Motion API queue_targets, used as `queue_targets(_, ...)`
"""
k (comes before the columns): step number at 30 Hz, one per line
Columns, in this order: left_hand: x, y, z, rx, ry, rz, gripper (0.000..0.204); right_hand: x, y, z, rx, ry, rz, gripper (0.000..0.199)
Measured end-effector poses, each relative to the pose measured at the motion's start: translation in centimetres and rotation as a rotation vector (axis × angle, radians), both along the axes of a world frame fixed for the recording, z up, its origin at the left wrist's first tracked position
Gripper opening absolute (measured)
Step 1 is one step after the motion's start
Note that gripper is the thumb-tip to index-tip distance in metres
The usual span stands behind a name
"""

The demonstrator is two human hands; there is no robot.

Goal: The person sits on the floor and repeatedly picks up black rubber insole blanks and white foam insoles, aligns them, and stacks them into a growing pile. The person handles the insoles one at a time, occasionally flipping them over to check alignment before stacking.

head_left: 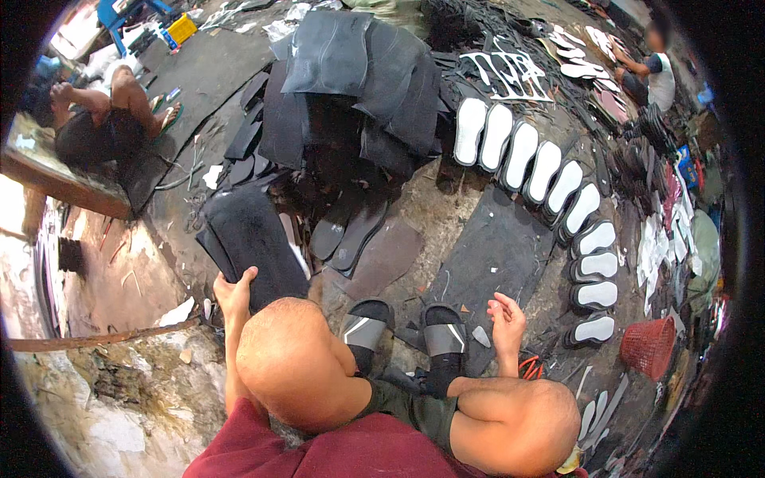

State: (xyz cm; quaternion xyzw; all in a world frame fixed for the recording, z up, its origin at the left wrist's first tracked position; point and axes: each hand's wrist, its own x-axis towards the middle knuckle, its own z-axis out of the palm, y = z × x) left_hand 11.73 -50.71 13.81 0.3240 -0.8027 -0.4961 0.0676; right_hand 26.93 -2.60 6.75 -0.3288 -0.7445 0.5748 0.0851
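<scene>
My left hand (233, 296) grips the near edge of a few stacked black sheets (253, 239), thumb on top and fingers beneath. The sheets tilt up beside my left knee. My right hand (508, 323) hovers by my right knee with its fingers loosely bent and apart, nothing in them. Close below it lies a tool with orange handles (531, 368), partly hidden by my leg. Past my slippers (445, 331), a flat dark sheet (498, 247) covers some floor. Dark sole shapes (351, 235) rest to the right of the held sheets.
Stacks of soles with white tops (545, 171) curve along the right. A large heap of black sheets (327, 56) stands ahead. At the right is a red basket (647, 349). One person (660, 76) sits far right; another's bare legs (127, 103) show at upper left.
</scene>
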Motion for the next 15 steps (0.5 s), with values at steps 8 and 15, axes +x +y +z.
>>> queue_targets(8,1.7,5.3,-1.6,-0.831,0.503,-0.755,0.071,-0.9,-0.8,-0.6,-0.015,0.053,-0.014,0.023)
queue_targets(15,1.4,12.8,-15.3,-0.62,0.477,-1.165,0.051,-1.8,-2.9,0.6,0.019,0.004,0.13,0.024)
